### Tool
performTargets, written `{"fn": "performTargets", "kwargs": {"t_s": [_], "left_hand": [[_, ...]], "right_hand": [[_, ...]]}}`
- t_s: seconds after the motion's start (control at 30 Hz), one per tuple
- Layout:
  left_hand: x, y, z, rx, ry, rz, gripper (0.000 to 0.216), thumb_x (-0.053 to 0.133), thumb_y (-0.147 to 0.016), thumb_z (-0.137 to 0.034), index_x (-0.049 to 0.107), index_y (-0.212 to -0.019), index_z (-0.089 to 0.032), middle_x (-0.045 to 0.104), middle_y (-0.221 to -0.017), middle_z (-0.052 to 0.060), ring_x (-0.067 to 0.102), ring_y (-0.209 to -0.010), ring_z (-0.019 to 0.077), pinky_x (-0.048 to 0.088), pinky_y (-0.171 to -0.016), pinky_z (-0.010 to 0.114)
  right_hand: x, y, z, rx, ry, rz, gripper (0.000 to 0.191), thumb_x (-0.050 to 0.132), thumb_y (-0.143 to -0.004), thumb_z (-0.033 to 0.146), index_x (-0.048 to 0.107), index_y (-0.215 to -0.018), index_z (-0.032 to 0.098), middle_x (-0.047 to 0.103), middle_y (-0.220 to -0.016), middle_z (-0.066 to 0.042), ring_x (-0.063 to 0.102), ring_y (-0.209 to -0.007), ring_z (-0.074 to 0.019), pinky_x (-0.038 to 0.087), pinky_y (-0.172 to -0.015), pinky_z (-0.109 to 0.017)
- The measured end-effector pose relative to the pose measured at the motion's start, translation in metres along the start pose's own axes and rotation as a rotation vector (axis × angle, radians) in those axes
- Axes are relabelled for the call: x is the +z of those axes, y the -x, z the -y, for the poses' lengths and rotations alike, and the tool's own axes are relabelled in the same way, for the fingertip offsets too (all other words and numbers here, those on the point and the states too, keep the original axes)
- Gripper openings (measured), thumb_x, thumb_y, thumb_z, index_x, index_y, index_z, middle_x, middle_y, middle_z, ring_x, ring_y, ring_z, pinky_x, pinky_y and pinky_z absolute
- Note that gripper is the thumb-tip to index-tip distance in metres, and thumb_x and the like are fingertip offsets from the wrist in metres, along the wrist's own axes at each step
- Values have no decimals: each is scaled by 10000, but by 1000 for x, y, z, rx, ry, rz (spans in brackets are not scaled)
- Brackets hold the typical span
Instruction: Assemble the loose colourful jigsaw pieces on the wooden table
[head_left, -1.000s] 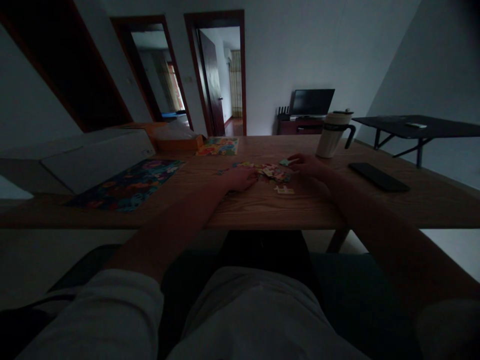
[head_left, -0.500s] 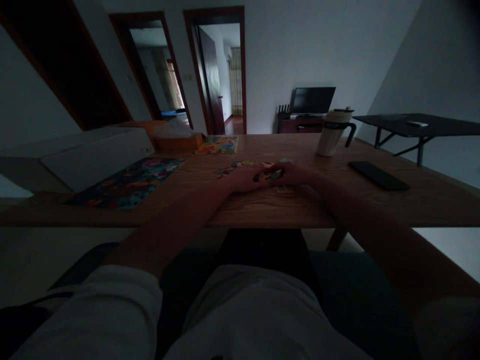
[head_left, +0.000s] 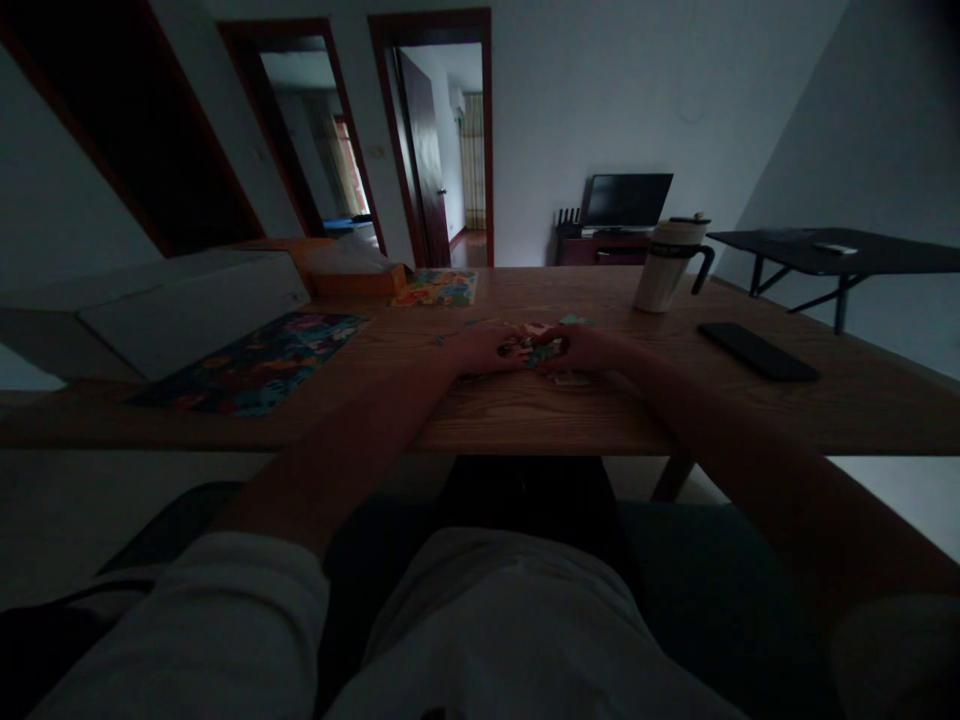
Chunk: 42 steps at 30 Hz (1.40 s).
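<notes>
A small heap of colourful flat pieces, which look like jigsaw puzzle pieces (head_left: pixel 534 350), lies on the wooden table (head_left: pixel 517 420) in front of me. My left hand (head_left: pixel 484 350) curls round the heap from the left, fingers bent inward against it. From the other side my right hand (head_left: pixel 585 350) cups the pieces, thumb and fingers curved. A pale piece (head_left: pixel 570 379) shows just below the right hand, and a greenish one (head_left: pixel 574 320) beyond it. The dim light and my fingers hide which single pieces are touched.
A colourful picture sheet (head_left: pixel 262 365) lies at left beside a white box (head_left: pixel 199 300). Farther back are an orange box (head_left: pixel 360 283) and another bright picture sheet (head_left: pixel 436 288). A handled tumbler (head_left: pixel 661 265) and a black phone-like slab (head_left: pixel 756 350) are at right.
My left hand has shifted a little to the left, covering pieces there. The gap between my hands is wider, and more of the heap shows. My right hand has barely moved.
</notes>
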<state>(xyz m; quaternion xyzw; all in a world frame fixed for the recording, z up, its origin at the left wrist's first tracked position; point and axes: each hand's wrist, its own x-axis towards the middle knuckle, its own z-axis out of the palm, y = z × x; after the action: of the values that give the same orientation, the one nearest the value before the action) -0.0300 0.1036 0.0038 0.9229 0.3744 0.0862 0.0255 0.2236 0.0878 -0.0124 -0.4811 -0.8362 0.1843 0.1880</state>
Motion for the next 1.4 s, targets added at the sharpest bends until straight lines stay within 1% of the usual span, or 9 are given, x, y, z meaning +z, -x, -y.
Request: {"fn": "performTargets", "kwargs": {"t_s": [0.1,0.2,0.33,0.43,0.7,0.9,1.07,1.23,1.4], "left_hand": [[-4,2,3,-45,23,7,635,656,-882,-573,599,-1428,-252,668,-1336,83,624,-1142,282,470,-995,381],[-8,3,5,-87,58,43,568,647,-886,-544,640,-1370,-246,699,-1276,82,636,-1125,278,480,-970,374],[-9,3,10,-136,97,37,591,689,-851,-530,647,-1360,-232,701,-1279,92,643,-1121,269,487,-957,359],[-7,0,16,-190,136,39,740,746,-787,-527,573,-1445,-237,695,-1297,85,647,-1128,259,492,-954,345],[-23,4,26,-245,184,17,845,766,-732,-600,548,-1466,-243,684,-1269,93,661,-1060,268,522,-873,346],[-27,15,50,-198,86,-8,705,736,-765,-598,637,-1371,-250,658,-1361,111,622,-1174,300,485,-1004,396],[-15,8,28,-109,80,-27,786,710,-790,-664,593,-1439,-236,616,-1442,111,577,-1281,313,433,-1096,408],[-7,-1,2,-53,107,61,642,678,-863,-504,584,-1452,-265,682,-1348,78,640,-1177,264,477,-1030,368],[-11,1,1,-62,161,43,632,696,-854,-432,574,-1439,-226,671,-1349,83,653,-1138,244,504,-985,346]], "right_hand": [[-1,0,-8,52,-62,-21,533,863,-767,429,755,-1260,256,776,-1024,-71,724,-871,-253,575,-860,-399],[0,-4,-22,171,-107,-107,514,767,-873,464,705,-1323,223,769,-1090,-111,736,-878,-263,593,-849,-416],[5,-16,-36,176,82,-275,502,688,-936,435,672,-1368,178,672,-1363,-171,630,-1256,-356,473,-1095,-490],[11,-29,-38,157,177,-223,572,697,-928,413,618,-1447,185,628,-1438,-166,556,-1358,-376,401,-1165,-491],[12,-54,-42,130,66,-114,561,696,-925,475,631,-1412,205,672,-1374,-155,661,-1223,-311,505,-1071,-448],[7,-59,-30,203,-84,-157,563,787,-871,415,666,-1356,154,717,-1230,-182,718,-1038,-279,578,-958,-421],[-3,-50,-25,204,-46,-199,501,850,-795,259,714,-1272,187,741,-1141,-135,713,-978,-259,581,-922,-398],[-11,-44,-27,101,-5,-234,351,797,-798,188,768,-1148,171,755,-1066,-128,705,-951,-269,574,-911,-417],[-26,-34,-24,120,-160,-315,200,693,-832,155,778,-1012,175,763,-1097,-129,705,-976,-259,575,-922,-417]]}}
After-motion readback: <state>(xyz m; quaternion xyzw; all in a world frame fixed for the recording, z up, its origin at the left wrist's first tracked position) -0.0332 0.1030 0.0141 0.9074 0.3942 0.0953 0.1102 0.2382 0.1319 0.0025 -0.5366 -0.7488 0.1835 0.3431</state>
